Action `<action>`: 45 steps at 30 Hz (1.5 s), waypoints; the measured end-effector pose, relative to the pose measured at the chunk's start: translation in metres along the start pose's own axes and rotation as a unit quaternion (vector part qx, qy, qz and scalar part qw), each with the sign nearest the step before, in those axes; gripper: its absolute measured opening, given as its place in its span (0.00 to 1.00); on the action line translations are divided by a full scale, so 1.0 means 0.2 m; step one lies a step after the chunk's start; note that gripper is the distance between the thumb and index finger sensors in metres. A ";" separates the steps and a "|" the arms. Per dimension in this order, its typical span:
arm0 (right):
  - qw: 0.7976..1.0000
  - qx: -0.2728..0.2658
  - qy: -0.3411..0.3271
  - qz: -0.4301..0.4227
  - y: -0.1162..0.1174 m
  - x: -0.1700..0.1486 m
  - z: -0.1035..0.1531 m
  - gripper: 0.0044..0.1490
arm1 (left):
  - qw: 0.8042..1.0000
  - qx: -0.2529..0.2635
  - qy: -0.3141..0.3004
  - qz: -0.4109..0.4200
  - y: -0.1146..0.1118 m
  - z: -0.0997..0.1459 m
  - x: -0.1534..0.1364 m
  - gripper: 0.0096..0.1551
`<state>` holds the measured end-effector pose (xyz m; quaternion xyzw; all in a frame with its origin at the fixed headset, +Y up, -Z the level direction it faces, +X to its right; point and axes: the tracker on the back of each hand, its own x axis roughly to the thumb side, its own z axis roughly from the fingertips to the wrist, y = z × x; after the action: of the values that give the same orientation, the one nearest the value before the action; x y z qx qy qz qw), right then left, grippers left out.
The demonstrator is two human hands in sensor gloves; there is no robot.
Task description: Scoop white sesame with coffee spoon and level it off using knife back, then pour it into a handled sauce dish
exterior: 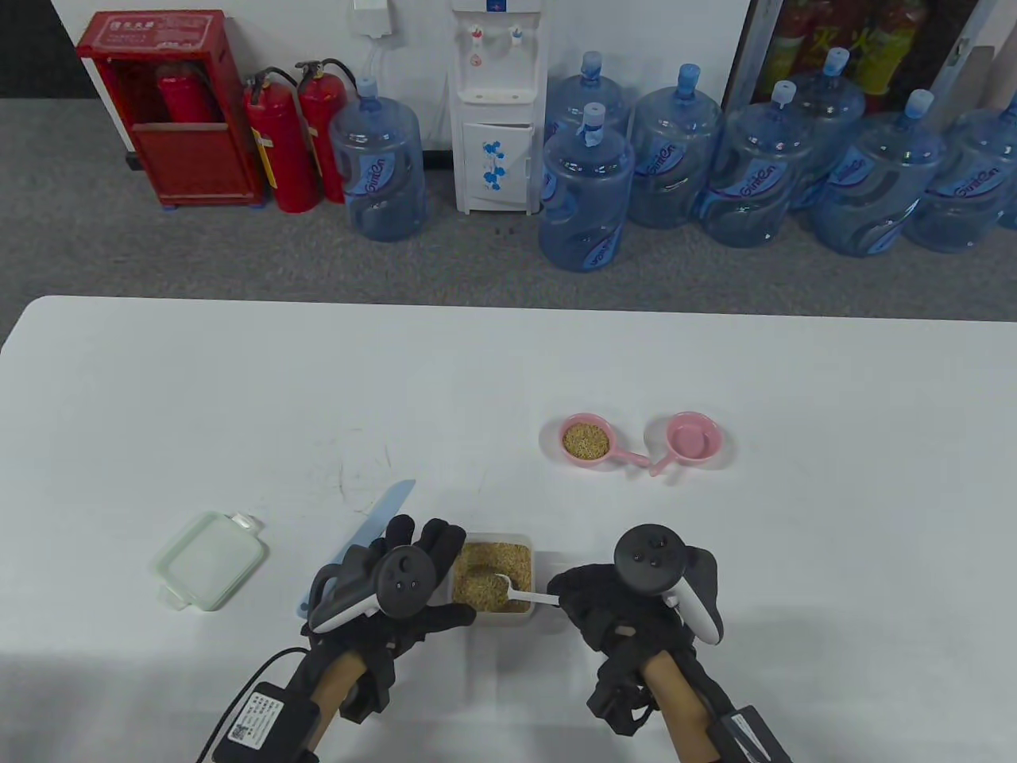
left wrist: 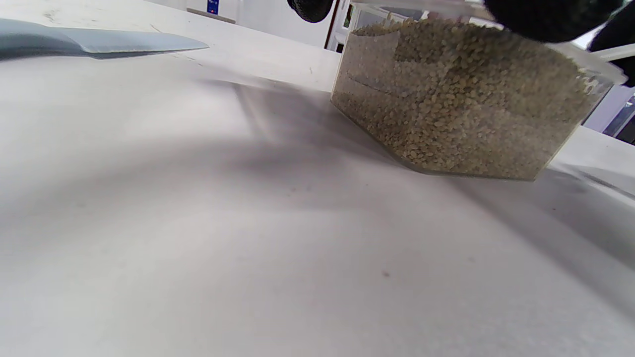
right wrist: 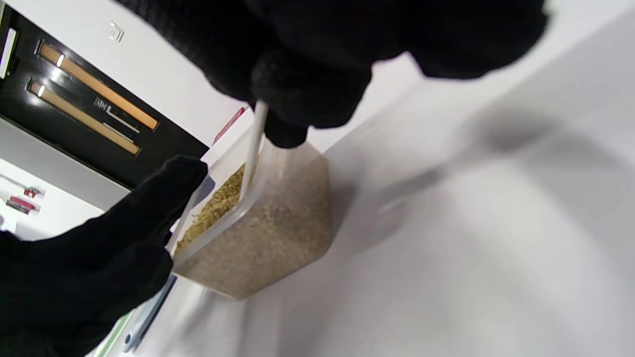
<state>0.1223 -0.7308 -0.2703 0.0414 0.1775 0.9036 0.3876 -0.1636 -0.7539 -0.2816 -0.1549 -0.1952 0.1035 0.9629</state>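
A clear box of white sesame [exterior: 493, 576] stands near the table's front edge. My left hand [exterior: 453, 574] grips its left side, with fingertips and thumb over the rim [left wrist: 545, 20]. My right hand [exterior: 558, 596] pinches the handle of a white coffee spoon [exterior: 512, 590], whose bowl sits in the sesame. In the right wrist view the spoon handle [right wrist: 253, 148] runs from my fingers [right wrist: 307, 99] down into the box [right wrist: 268, 238]. A light blue knife [exterior: 385, 513] lies flat on the table, partly under my left hand. Two pink handled sauce dishes stand further back: one holds sesame [exterior: 586, 441], the other [exterior: 693, 437] is empty.
The box's pale green lid [exterior: 208, 571] lies on the table to the left. The knife blade [left wrist: 99, 42] shows beside the box [left wrist: 456, 109] in the left wrist view. Water bottles, a dispenser and fire extinguishers stand on the floor beyond the table's far edge.
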 end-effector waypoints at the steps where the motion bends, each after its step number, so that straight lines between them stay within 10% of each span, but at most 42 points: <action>1: 1.000 -0.002 0.000 -0.004 0.00 0.00 0.00 0.26 | 1.000 0.000 0.000 0.000 0.00 0.00 0.00 0.57; 24: 0.999 -0.037 -0.020 0.002 -0.04 0.02 0.05 0.26 | 0.998 0.037 0.002 0.043 0.07 0.04 -0.06 0.56; 31: 0.999 -0.040 -0.023 -0.003 -0.04 0.02 0.06 0.26 | 0.981 0.120 0.152 -0.009 0.20 0.13 -0.30 0.44; 45: 0.999 -0.041 -0.024 -0.006 -0.05 0.01 0.08 0.26 | 0.947 -0.021 0.300 -0.114 0.09 0.03 -0.45 0.36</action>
<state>0.1311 -0.7193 -0.2593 0.0460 0.1310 0.9067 0.3982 -0.2499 -0.7599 -0.3135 -0.1753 0.0845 -0.0621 0.9789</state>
